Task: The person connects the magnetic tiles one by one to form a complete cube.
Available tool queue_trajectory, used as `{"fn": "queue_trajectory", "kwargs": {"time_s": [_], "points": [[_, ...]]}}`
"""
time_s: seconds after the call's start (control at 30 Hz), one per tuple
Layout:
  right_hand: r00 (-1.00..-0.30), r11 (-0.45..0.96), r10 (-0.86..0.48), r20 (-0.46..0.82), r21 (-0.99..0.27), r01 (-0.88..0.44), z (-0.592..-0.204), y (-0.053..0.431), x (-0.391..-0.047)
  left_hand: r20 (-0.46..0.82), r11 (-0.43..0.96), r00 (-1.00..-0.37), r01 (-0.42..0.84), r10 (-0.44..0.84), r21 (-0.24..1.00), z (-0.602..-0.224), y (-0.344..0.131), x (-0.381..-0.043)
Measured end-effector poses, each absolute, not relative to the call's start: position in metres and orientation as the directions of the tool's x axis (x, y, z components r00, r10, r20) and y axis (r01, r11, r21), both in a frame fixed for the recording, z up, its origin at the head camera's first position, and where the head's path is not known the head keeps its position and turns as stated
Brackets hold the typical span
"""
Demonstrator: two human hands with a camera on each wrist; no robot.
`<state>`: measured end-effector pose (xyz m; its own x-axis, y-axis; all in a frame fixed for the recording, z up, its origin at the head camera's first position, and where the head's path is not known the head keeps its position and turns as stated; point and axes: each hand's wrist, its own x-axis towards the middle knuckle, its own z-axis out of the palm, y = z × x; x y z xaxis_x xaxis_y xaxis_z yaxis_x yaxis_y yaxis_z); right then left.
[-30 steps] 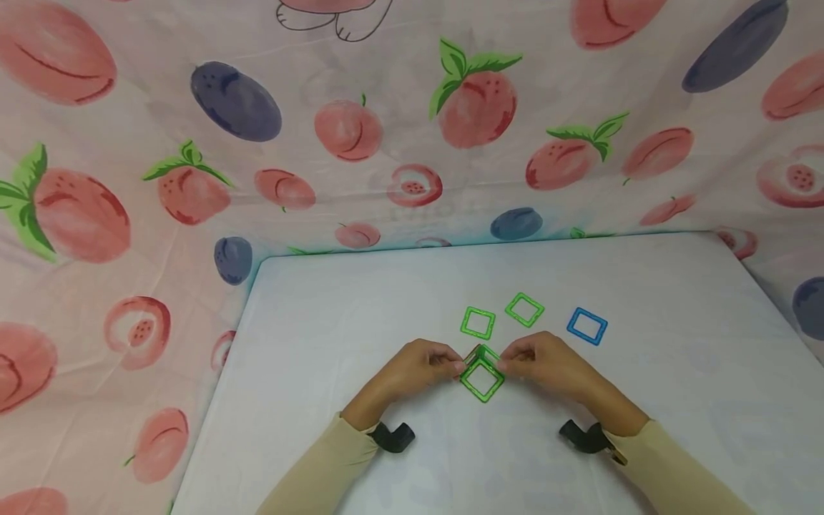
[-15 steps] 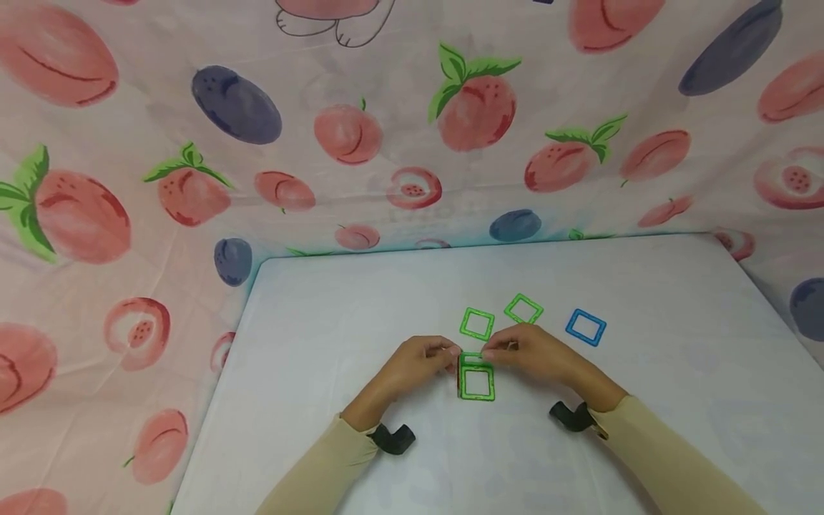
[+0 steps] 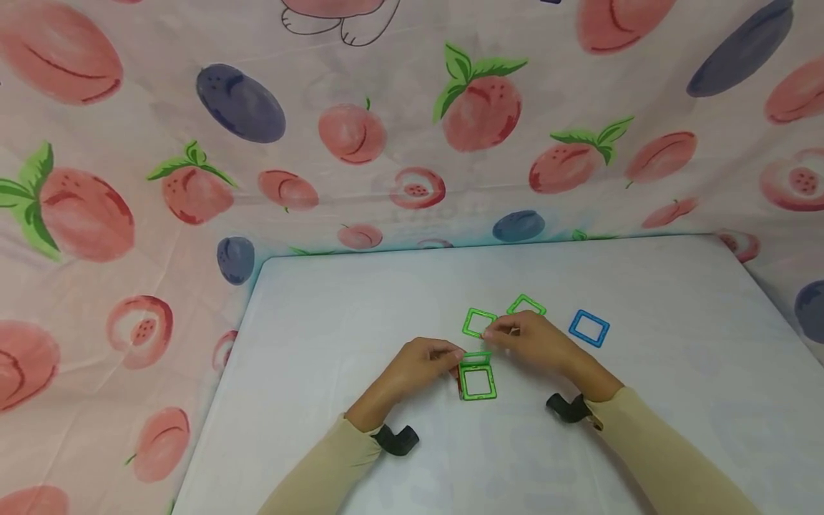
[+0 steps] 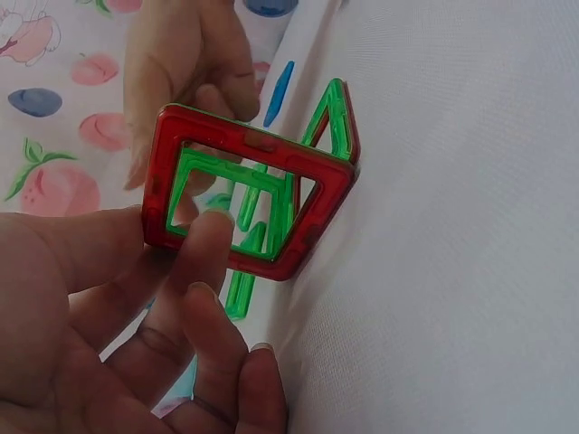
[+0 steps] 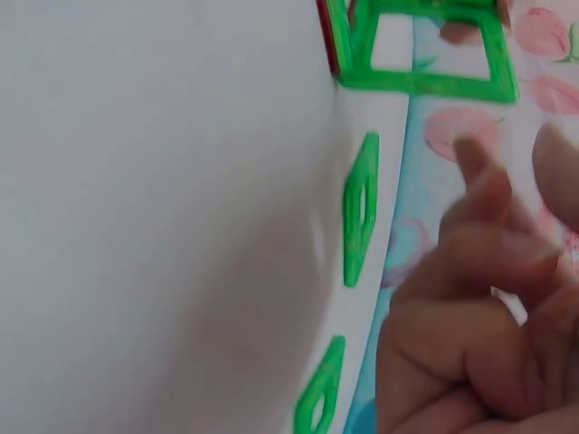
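A small build of square magnetic tiles stands on the white table [image 3: 360, 300]. One green magnetic tile [image 3: 479, 398] lies flat at its front, another green tile [image 3: 476, 355] rises behind it, and a red tile [image 4: 253, 138] stands along the left side. My left hand [image 3: 421, 365] pinches the red tile near its corner between thumb and fingers. Behind the build, my right hand [image 3: 531, 345] hovers with loosely curled fingers; in the right wrist view its thumb and fingertips are apart with nothing between them. Its fingertips are beside a loose green tile [image 3: 468, 321].
Another loose green tile [image 3: 523, 297] lies farther back, partly covered by the right hand. To the right of it is a blue tile [image 3: 595, 317]. A fruit-patterned cloth [image 3: 354, 132] hangs behind and left of the table.
The build has turned from a diagonal to a straight stance. My right hand has let go of it and moved back toward the loose green tiles. The left hand keeps its grip.
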<state>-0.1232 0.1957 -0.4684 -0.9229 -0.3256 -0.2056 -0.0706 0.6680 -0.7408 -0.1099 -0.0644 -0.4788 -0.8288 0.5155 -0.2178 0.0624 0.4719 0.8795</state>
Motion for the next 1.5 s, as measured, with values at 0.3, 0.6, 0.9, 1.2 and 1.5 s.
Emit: {"fn": "queue_trajectory", "kwargs": {"time_s": [0.3,0.6,0.9,1.2,1.5], "points": [[-0.970,0.741,-0.197,-0.141,-0.669,-0.053,-0.466,0.190,-0.155,-0.243,0.479,-0.836,0.027,0.493,0.877,-0.478,-0.064,-0.109],[-0.977,0.770,-0.166,-0.132,-0.636,-0.045,-0.475,0.183,-0.175,-0.236,0.476,-0.834,0.036,0.499,0.879,-0.478,-0.063,-0.109],[-0.980,0.827,-0.141,-0.138,-0.561,-0.040,-0.474,0.176,-0.178,-0.238,0.476,-0.836,0.031,0.494,0.879,-0.477,-0.063,-0.108],[-0.959,0.842,-0.206,-0.194,-0.535,-0.072,-0.469,0.177,-0.171,-0.241,0.479,-0.839,0.027,0.489,0.877,-0.477,-0.063,-0.108],[-0.936,0.737,-0.184,-0.300,-0.672,0.070,-0.444,0.197,-0.155,-0.247,0.480,-0.838,0.020,0.486,0.877,-0.477,-0.063,-0.109]]}}
